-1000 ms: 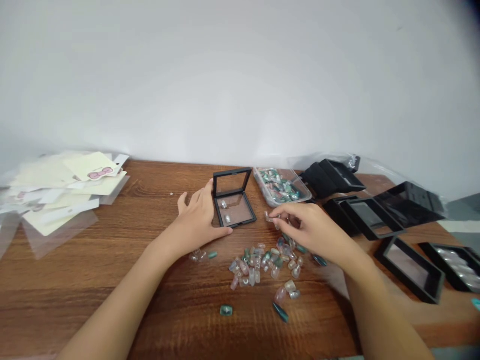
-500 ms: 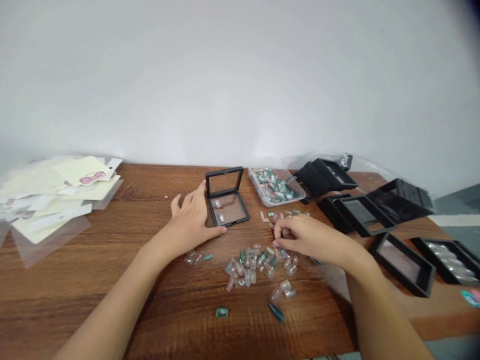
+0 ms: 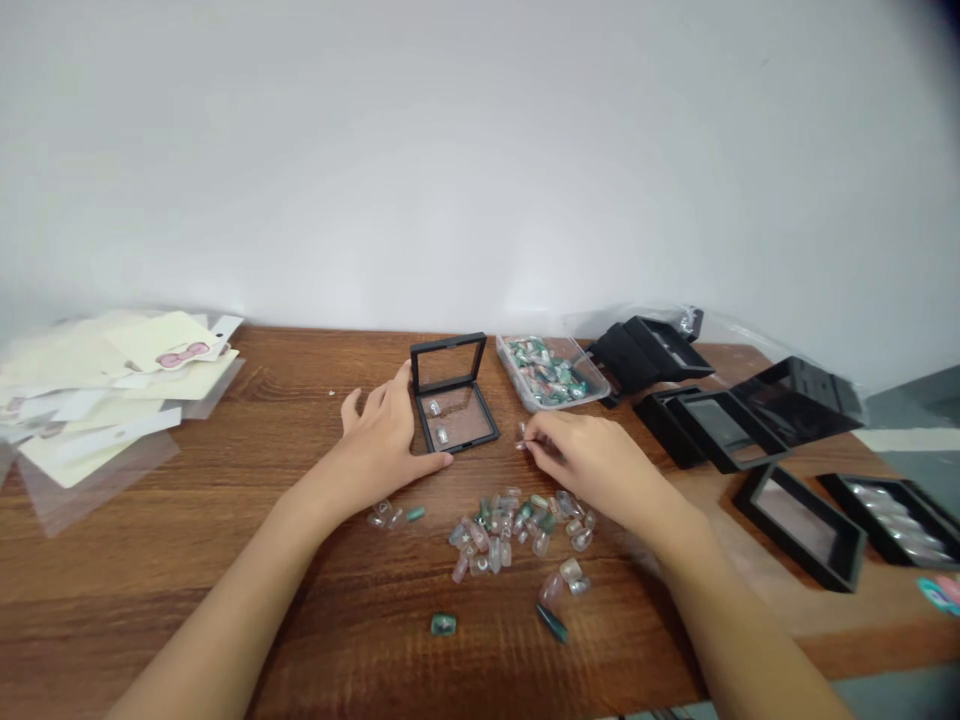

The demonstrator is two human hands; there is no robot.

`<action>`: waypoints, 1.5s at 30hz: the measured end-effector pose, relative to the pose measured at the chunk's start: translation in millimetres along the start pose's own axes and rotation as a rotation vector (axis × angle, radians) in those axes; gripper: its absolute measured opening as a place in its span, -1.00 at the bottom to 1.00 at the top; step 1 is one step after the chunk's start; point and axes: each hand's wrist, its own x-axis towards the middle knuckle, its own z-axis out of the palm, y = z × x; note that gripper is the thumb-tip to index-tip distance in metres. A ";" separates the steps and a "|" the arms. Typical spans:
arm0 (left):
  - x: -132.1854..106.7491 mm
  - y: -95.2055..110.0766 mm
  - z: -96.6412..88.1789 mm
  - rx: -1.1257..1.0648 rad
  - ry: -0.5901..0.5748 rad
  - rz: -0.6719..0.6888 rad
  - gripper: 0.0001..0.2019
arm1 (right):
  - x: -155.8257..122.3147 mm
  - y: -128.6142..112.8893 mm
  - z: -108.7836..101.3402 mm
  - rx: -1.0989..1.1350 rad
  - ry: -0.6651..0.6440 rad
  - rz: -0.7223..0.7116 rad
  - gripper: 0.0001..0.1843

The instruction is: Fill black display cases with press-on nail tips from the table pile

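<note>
Tray (image 3: 525, 397) of clear plastic, heaped with glossy green and clear false nails (image 3: 547, 375), sits just ahead of the right grip (image 3: 592, 462), which is narrow, pinching one small clear nail (image 3: 521, 438). The left grip (image 3: 379, 447), spread wide, touches a black square case (image 3: 450, 337) standing open on the wooden counter (image 3: 225, 620), with two nails (image 3: 442, 436) inside. Loose nails (image 3: 495, 530) lie scattered below both grips.

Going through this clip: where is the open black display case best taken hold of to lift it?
Probably by the near edge of the lower frame of the black display case, coming from the near side, where the left hand already sits. The lid stands open at the far side and the clear window holds small pieces, so the rigid rim looks safest.
</note>
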 end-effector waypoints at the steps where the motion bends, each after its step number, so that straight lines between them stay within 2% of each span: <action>1: 0.0 0.3 -0.2 0.000 -0.002 -0.002 0.16 | 0.7 -2.6 1.0 -0.053 0.009 -0.009 -0.91; 5: -0.1 2.1 -1.5 -0.003 -0.003 -0.012 0.18 | 1.4 -12.5 1.3 -0.217 0.010 -0.045 -0.88; 9: -0.2 2.4 -1.7 -0.005 -0.006 -0.008 0.15 | -0.3 -16.2 -0.5 -0.267 -0.005 -0.107 -0.86; 15: -0.4 1.5 -1.3 -0.006 0.003 -0.004 0.15 | -1.5 -11.3 0.4 -0.132 -0.052 -0.178 -0.86; 23: -0.6 1.8 -0.9 0.002 -0.004 -0.005 0.14 | -5.2 -4.2 -4.3 0.100 -0.077 -0.099 -0.79; 29: -0.9 1.4 -1.4 -0.004 -0.005 0.001 0.16 | -0.7 -3.9 -1.5 0.081 -0.085 -0.103 -0.88; 45: -2.9 0.5 -3.1 -0.020 -0.025 0.024 0.19 | -1.0 -2.7 -2.3 0.153 -0.092 -0.075 -0.91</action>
